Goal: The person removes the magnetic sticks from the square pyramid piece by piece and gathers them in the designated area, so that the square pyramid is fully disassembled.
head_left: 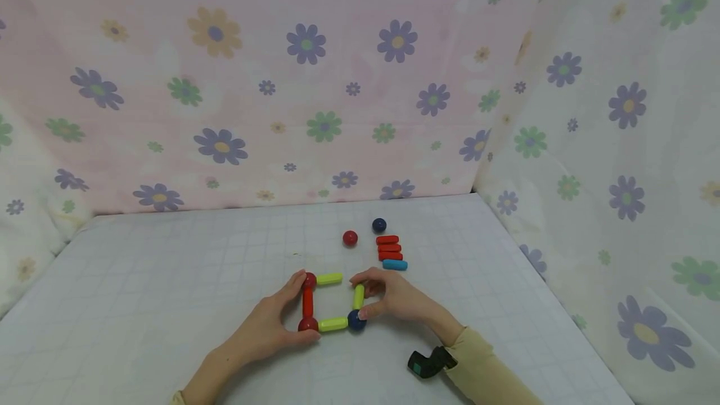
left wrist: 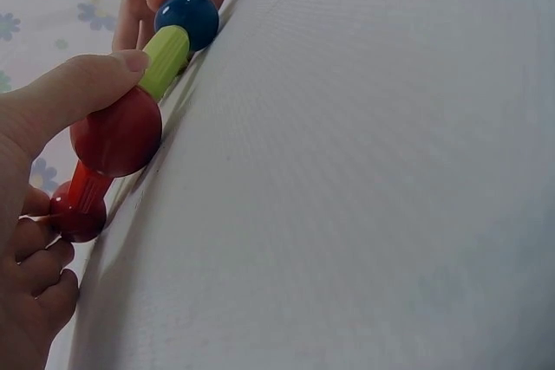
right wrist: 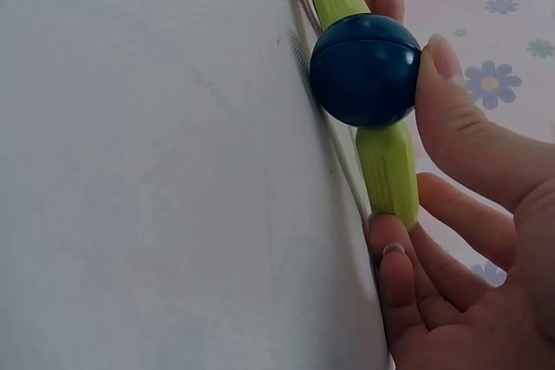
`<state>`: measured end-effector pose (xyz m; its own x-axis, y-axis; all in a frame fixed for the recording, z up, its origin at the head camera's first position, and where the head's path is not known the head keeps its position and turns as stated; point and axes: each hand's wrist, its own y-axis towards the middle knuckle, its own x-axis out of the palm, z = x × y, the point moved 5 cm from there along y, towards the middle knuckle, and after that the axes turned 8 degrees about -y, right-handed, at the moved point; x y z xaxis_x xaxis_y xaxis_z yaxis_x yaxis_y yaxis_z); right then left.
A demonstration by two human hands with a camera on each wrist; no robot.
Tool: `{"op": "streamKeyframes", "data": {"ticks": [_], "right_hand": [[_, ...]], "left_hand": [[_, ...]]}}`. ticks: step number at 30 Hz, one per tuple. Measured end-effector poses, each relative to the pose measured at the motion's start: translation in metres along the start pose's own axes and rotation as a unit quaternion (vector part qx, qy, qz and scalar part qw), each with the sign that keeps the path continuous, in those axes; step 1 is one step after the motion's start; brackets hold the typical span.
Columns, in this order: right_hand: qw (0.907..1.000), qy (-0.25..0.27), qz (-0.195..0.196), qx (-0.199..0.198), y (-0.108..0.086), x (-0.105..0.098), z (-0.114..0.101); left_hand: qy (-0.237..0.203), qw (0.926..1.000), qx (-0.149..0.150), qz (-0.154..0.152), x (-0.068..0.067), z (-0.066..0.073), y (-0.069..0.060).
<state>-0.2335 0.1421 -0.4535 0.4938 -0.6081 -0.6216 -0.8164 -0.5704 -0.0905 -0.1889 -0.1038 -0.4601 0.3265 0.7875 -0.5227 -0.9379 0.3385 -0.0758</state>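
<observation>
A flat, three-cornered frame of toy building rods and balls lies on the table. My left hand point(head_left: 269, 325) spans its left side, thumb on the near red ball point(left wrist: 117, 133) and fingertips at the far red ball point(left wrist: 78, 214). Between those balls runs a red rod point(head_left: 307, 302). A lime rod point(head_left: 329, 279) sticks out rightward from the far ball, and another lime rod point(head_left: 333, 324) joins the near ball to a dark blue ball point(right wrist: 366, 71). My right hand point(head_left: 398, 295) grips the right side, its thumb pressing the blue ball and its fingers at the far end of a lime rod point(right wrist: 387, 175).
Behind the frame lie a loose red ball point(head_left: 350, 238) and a loose dark blue ball point(head_left: 379, 225). Several red rods point(head_left: 389, 248) and a light blue rod point(head_left: 395, 265) are lined up beside them. A black device point(head_left: 430, 362) sits at the right sleeve. Flowered cloth point(head_left: 349, 111) hangs behind the table.
</observation>
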Motion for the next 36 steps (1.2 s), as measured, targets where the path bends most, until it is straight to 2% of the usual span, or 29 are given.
{"op": "streamKeyframes", "data": {"ticks": [5, 10, 19, 28, 36], "right_hand": [[0.9995, -0.028, 0.012, -0.003, -0.001, -0.003, 0.001], [0.9989, -0.045, 0.007, -0.004, -0.001, -0.004, 0.006], [0.9992, -0.038, -0.008, -0.002, -0.002, -0.007, 0.007], [0.9986, -0.033, 0.039, -0.013, -0.013, -0.008, 0.01], [0.9996, 0.006, 0.024, -0.012, -0.017, -0.004, 0.018]], "left_hand": [[0.0, 1.0, -0.003, 0.0, -0.001, 0.001, 0.0], [0.005, 1.0, 0.002, -0.001, 0.001, -0.002, 0.0], [0.001, 1.0, 0.004, -0.004, 0.0, -0.002, 0.002], [0.004, 0.9999, 0.01, -0.002, 0.0, -0.002, 0.002], [0.004, 0.9999, 0.011, 0.002, 0.0, -0.003, 0.001]]}}
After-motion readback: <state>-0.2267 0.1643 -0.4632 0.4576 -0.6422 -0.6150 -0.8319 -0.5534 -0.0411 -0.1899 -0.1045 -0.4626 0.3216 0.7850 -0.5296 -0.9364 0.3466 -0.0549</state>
